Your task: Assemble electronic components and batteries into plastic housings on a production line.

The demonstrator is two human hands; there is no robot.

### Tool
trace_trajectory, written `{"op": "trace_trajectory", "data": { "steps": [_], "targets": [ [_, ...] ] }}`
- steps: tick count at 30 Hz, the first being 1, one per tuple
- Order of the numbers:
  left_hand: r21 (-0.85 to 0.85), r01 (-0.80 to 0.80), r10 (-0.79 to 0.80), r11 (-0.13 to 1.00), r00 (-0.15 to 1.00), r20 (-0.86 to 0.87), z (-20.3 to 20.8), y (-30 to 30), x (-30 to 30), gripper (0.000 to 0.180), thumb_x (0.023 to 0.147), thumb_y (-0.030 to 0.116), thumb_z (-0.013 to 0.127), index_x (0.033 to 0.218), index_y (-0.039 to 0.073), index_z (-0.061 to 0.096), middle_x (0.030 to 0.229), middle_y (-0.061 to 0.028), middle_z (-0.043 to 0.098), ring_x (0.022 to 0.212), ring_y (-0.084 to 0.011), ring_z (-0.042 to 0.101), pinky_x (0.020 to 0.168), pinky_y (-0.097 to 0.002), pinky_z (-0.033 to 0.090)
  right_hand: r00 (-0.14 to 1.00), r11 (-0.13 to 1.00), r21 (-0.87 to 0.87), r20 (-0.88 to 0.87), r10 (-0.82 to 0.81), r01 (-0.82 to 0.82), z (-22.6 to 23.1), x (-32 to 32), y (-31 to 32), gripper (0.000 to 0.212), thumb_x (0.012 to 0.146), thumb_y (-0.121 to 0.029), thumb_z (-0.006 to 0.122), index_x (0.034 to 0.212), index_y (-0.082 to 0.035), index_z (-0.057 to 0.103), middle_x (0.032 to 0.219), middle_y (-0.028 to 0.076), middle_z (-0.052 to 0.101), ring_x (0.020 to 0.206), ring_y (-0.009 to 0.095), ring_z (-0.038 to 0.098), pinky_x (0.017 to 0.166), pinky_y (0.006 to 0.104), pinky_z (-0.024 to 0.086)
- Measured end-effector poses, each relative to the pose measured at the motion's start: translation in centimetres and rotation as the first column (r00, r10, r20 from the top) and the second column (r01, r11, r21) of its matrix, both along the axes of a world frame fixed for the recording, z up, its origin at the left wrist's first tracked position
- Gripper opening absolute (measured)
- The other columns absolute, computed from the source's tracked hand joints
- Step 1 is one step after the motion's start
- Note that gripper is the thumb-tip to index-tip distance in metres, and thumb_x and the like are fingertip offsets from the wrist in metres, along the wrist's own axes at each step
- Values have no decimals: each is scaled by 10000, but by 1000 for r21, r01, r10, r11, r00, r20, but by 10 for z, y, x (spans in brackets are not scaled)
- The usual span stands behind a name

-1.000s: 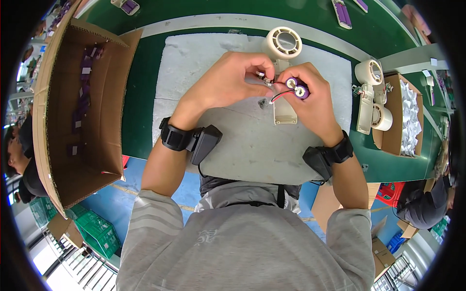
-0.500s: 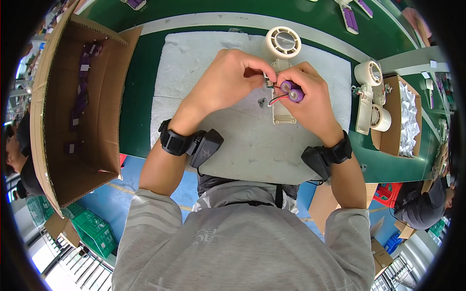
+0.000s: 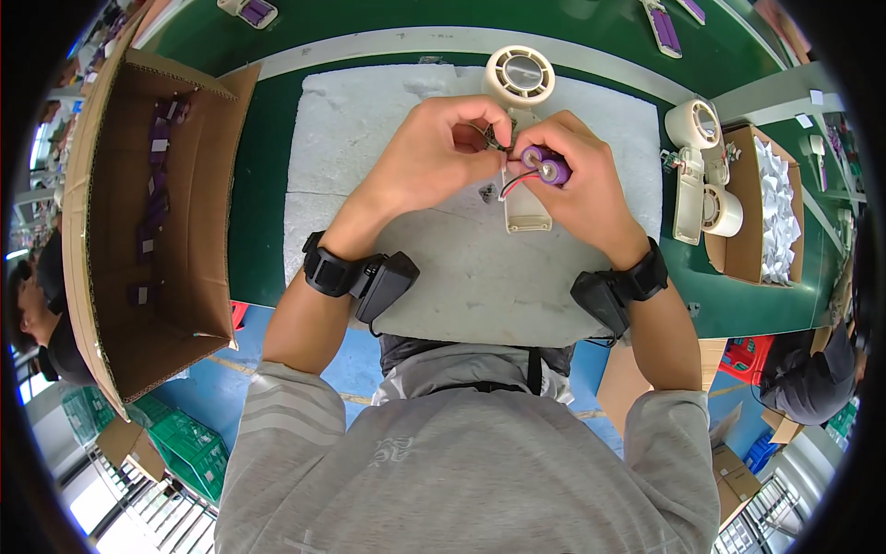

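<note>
My right hand (image 3: 583, 180) is closed round a pair of purple battery cells (image 3: 552, 171), their round ends facing me. Red and black wires (image 3: 517, 183) with a small white plug curve down from them. Close beside it, my left hand (image 3: 434, 152) pinches a small circuit board (image 3: 496, 138) between thumb and forefinger; the fingers partly cover it. Under both hands lies a cream handheld fan housing (image 3: 528, 218), its round grille head (image 3: 520, 76) pointing away from me and its handle open. The middle of the housing is hidden by my hands.
A grey-white foam pad (image 3: 388, 268) lies on the green table (image 3: 260, 203). At left, a tall open carton (image 3: 198, 231) holds several purple packs. At right stand more cream fans (image 3: 690, 185) and a carton of white pieces (image 3: 777, 212). Other people sit at both sides.
My left thumb and forefinger have shifted on the circuit board, and the gap between them looks wider. The battery cells have turned slightly in my right hand. The whole view has shifted a little.
</note>
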State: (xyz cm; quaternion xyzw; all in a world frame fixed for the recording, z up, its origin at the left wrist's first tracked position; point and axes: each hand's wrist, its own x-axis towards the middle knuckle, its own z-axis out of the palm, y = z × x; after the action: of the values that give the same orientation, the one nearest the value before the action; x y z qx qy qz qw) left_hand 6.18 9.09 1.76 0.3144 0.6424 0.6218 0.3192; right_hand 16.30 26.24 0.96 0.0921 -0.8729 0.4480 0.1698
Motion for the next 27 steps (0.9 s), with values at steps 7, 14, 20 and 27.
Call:
{"op": "trace_trajectory", "data": {
  "steps": [7,14,20,27],
  "targets": [
    [-63,18,-23,998,997,-72,-4,-3,-4,101,784,23,694,827,40,604,717,46,547,625,-35,473,545,-202,360,986,934,-320,12,-166,161,-2,3,0,229,852,36,630,1065,-12,562,934,30,589,827,100,564,730,253,465],
    [-79,16,-22,997,997,-75,1,-3,-5,197,783,143,792,895,25,681,732,8,609,641,-54,527,568,-215,418,992,958,-267,-47,-118,101,-4,-1,-2,218,870,-2,632,1077,-7,563,912,33,570,791,99,512,686,237,419],
    [19,14,-15,1000,998,59,-1,-8,-14,241,803,177,792,931,-13,716,814,-60,691,691,-100,615,624,-246,512,996,996,-88,-90,0,-8,6,3,2,94,841,-32,671,926,5,652,802,61,524,682,145,486,596,262,379],
    [-34,3,-1,999,999,46,5,-9,-15,211,834,151,757,934,-30,715,835,-71,701,709,-116,633,618,-252,521,987,985,161,-157,-32,58,5,2,5,98,833,-90,703,905,-26,717,748,64,508,630,171,478,551,280,372]
  ]
}}
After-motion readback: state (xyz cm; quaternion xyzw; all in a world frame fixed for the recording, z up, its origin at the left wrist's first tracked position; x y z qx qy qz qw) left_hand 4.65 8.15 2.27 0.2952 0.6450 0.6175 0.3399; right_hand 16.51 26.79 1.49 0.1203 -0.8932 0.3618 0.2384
